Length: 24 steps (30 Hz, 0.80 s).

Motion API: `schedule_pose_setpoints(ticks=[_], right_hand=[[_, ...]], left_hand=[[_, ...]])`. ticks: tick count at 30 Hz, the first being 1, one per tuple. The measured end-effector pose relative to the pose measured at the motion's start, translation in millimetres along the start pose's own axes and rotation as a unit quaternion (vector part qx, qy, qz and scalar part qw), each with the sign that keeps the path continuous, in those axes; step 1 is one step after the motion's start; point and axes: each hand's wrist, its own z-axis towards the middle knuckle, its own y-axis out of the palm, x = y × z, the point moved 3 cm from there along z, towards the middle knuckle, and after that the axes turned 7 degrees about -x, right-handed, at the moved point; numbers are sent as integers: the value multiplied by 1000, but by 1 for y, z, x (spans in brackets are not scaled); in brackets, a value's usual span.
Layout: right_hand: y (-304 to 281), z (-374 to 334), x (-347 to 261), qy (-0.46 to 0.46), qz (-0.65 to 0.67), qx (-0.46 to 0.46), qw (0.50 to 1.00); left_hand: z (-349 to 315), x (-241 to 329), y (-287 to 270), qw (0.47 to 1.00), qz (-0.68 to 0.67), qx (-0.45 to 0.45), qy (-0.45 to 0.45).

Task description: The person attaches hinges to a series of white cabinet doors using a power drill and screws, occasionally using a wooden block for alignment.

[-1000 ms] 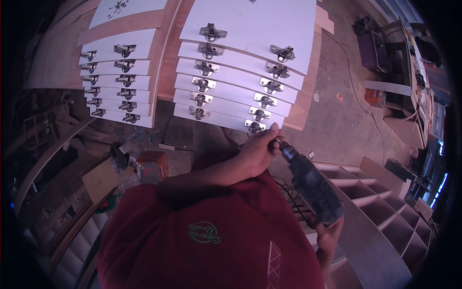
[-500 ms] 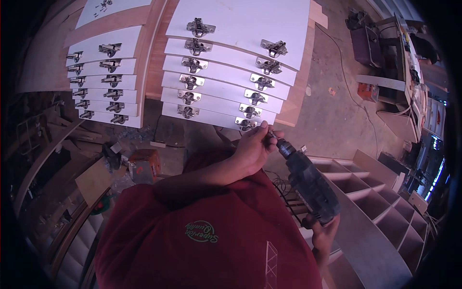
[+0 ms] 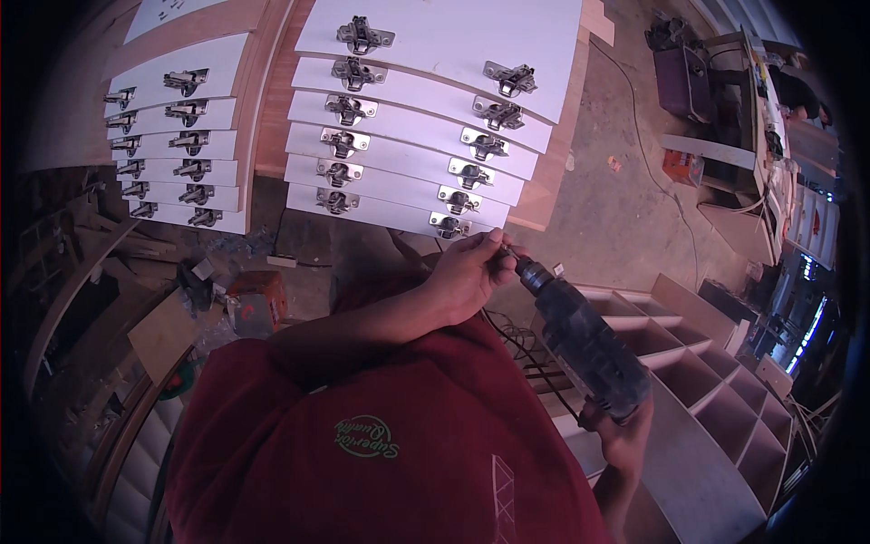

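One hand (image 3: pixel 625 437) (right, closed) grips the drill (image 3: pixel 589 343).

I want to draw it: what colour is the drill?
The drill is mostly dark, grey to black, seen best in the head view.

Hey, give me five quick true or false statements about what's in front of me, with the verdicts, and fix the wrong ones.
1. The right hand holds a power drill. True.
2. The left hand is on the drill's rear handle. False: it is at the drill's front end.
3. The person's shirt is dark red. True.
4. All the hinges lie on the floor. False: many metal hinges sit on white panels.
5. A compartmented wooden unit is at the person's right. True.
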Motion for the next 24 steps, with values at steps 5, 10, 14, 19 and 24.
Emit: schedule_pose_setpoints(ticks=[5, 10, 14, 19, 24], right_hand=[[9, 12, -28, 16, -11, 45, 999], [17, 38, -58, -22, -115, 35, 992], [27, 54, -82, -70, -232, 11, 970], [32, 67, -98, -88, -301, -13, 949], [36, 71, -107, -82, -312, -26, 946]], left_hand=[[11, -5, 0, 998, -52, -36, 13], [4, -12, 0, 995, -96, -21, 6], [-2, -4, -7, 993, -102, -57, -4], [-4, -5, -11, 990, -120, -71, 1], [-5, -3, -13, 992, -106, -63, 7]])
